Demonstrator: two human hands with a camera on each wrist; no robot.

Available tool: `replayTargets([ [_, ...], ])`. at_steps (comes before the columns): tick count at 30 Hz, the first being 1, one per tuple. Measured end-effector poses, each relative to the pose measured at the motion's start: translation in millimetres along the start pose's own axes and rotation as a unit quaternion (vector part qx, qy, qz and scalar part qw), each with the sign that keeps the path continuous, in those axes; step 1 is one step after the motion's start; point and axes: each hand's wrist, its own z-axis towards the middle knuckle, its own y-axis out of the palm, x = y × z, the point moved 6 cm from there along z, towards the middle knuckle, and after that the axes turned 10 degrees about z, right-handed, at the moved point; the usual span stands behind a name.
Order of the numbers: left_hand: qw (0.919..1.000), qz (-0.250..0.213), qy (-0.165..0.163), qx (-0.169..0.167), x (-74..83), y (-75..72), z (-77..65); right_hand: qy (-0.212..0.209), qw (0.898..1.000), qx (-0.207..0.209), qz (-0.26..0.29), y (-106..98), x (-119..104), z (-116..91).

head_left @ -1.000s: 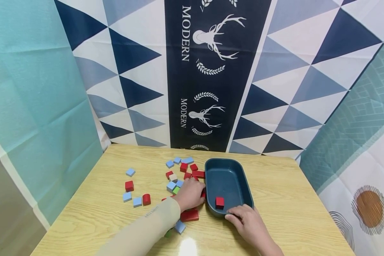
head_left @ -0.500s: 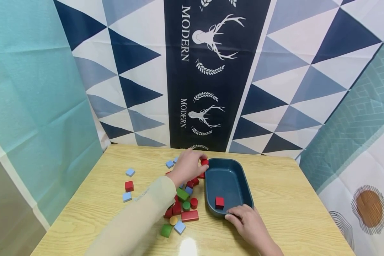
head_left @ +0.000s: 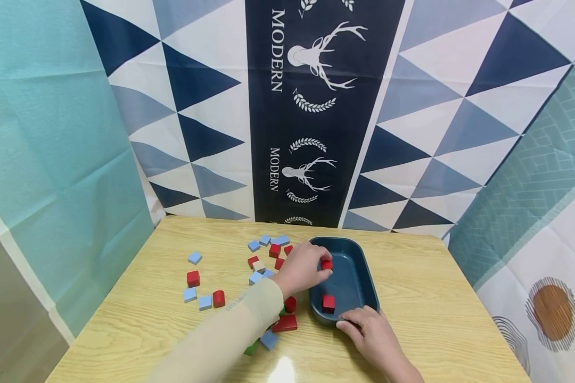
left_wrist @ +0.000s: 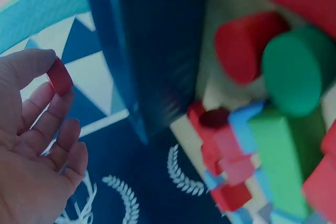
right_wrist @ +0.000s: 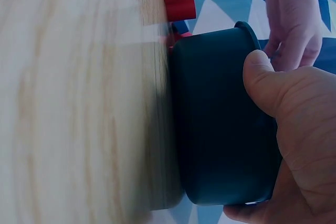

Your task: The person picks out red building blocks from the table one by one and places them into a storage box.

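Note:
Between its thumb and fingertips my left hand (head_left: 303, 267) pinches a small red round block (left_wrist: 60, 76), held over the far part of a dark teal tray (head_left: 343, 274). The left wrist view shows the other fingers loosely bent below it. At the tray's near right corner, my right hand (head_left: 372, 335) grips the rim; in the right wrist view its thumb lies on the rim and the fingers go round the side. A red cube (head_left: 328, 304) lies in the near part of the tray.
Left of the tray lies a loose pile of red, blue and green blocks, partly hidden by the left sleeve (head_left: 230, 330). A red cube (head_left: 193, 278), a red cylinder (head_left: 219, 298) and several blue pieces lie farther left. A patterned cloth (head_left: 211, 106) hangs behind the table (head_left: 426, 298).
My left hand has moved from the pile up to the tray's far left corner, then right and over the tray with the red round block. The right hand and tray have stayed in place.

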Motion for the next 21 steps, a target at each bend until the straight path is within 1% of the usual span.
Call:
replayTargets([
  [2, 0.9998, 0.012, 0.014, -0.008, 4.6, 11.2, 1.4, -0.003, 1.000, 0.002, 0.000, -1, -1, -1],
  [6, 0.9977, 0.051, 0.039, -0.021, 13.7, 31.0, 3.7, -0.012, 1.000, 0.008, 0.001, -1, -1, -2],
  [10, 0.9953, 0.080, 0.046, -0.029, 18.5, 48.3, 5.3, -0.018, 1.000, 0.011, 0.002, 0, -1, -2],
  [14, 0.9935, 0.097, 0.046, -0.038, 17.4, 66.0, 5.0, -0.013, 1.000, 0.007, 0.002, 1, 1, -2],
  [17, 0.9930, 0.104, 0.042, -0.036, 15.8, 73.8, 3.5, -0.013, 1.000, 0.005, 0.002, 2, 2, -1],
  [21, 0.9928, 0.109, 0.043, -0.024, 15.6, 77.8, 3.6, -0.015, 1.000, 0.010, 0.005, 1, 2, -1],
])
